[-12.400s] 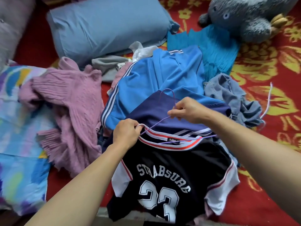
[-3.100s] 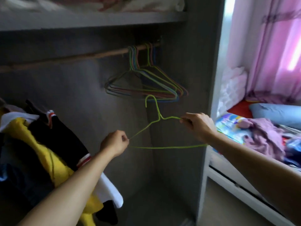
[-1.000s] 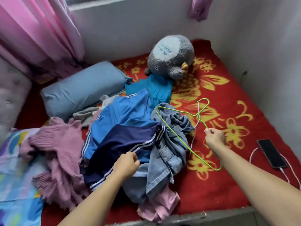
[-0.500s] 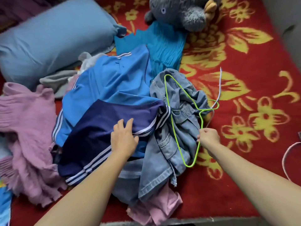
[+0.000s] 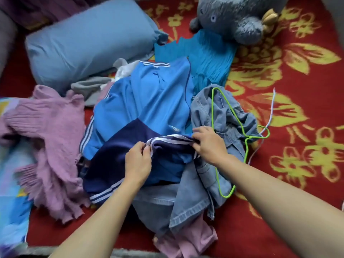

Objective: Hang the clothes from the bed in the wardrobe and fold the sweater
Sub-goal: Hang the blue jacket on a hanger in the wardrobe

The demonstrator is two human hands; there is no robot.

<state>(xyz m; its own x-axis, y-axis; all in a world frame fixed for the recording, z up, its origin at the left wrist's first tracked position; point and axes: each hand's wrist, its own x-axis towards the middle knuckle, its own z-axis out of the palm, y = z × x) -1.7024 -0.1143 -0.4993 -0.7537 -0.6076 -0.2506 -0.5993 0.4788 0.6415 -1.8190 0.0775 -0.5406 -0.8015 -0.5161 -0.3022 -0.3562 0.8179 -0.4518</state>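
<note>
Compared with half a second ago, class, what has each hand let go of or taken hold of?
The right hand let go of the green hanger, lying on the denim garment, and moved left to grip the striped edge of the blue jersey. The left hand, flat before, now pinches that edge. Pink sweater, pillow and plush toy stayed put.

A blue pillow (image 5: 89, 40) and a grey plush toy (image 5: 236, 17) lie apart on a red flowered blanket (image 5: 316, 112).

Both arms bare here: left forearm (image 5: 96, 220) and right forearm (image 5: 279, 198) uncovered along their whole visible length, slim at the wrist, left hand (image 5: 137, 162) and right hand (image 5: 208, 144) bare as well.
</note>
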